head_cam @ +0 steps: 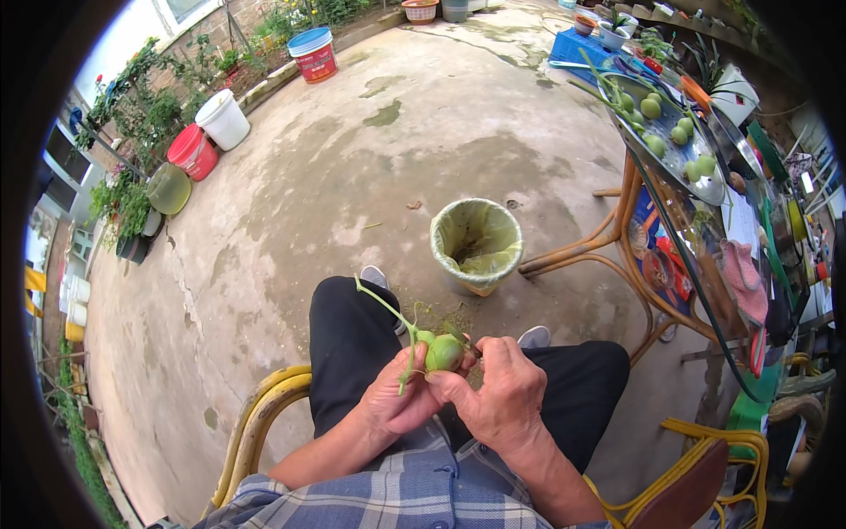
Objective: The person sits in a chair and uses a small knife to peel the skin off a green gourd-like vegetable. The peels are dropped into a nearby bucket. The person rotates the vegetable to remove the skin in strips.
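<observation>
My left hand (396, 397) holds a round green fruit (444, 353) above my lap. A green vine stem (386, 305) with a thin tendril comes off beside it and points up to the left. A second, smaller green part shows behind the fruit. My right hand (505, 390) is bent close against the fruit's right side, its thumb at the lower edge. Between its fingers and the fruit is a small dark object (473, 348), mostly hidden; I cannot tell what it is. Past my knees, a lined waste bin (453, 270) stands on the floor with plant scraps inside.
At right, a glass-topped table (674, 228) on rattan legs bears a metal tray (710, 188) of several green fruits and a pink cloth (740, 278). Rattan chair arms (254, 416) flank me. Buckets, including a red one (316, 63) and a white one (225, 122), line the planted border.
</observation>
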Demonstrator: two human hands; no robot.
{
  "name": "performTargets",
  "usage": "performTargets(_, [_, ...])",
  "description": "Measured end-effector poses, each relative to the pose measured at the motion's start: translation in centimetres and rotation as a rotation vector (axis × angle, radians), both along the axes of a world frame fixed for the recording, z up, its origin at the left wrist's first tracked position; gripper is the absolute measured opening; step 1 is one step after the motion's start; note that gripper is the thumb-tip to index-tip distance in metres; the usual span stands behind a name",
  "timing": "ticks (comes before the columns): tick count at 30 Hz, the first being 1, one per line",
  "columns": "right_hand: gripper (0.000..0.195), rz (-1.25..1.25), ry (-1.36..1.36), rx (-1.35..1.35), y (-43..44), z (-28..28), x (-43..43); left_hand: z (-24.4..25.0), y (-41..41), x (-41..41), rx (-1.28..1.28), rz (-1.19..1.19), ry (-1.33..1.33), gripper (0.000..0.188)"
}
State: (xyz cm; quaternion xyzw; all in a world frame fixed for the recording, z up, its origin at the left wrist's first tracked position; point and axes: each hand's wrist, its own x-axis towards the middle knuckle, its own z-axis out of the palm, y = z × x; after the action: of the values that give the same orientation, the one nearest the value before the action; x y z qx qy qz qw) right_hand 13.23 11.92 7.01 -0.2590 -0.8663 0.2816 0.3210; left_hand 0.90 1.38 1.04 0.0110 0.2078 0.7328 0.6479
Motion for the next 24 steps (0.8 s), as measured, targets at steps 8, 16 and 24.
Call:
performTargets(8, [0.052, -0.024, -0.064, 0.192, -0.1, -0.5, 0.1, 1.2, 0.0, -0.5, -0.008, -0.027, 0.085, 0.067])
performTargets(16, [0.059, 0.052, -0.047, 0.223, 1.0, -0.2, 0.3, 1.3, -0.4, -0.3, -0.020, -0.055, -0.021, 0.057])
performTargets(24, [0.056, 0.022, 0.002, 0.321, 0.9, -1.8, 0.7, 1.5, -0.1, 0.5, -0.091, -0.019, -0.066, 0.054])
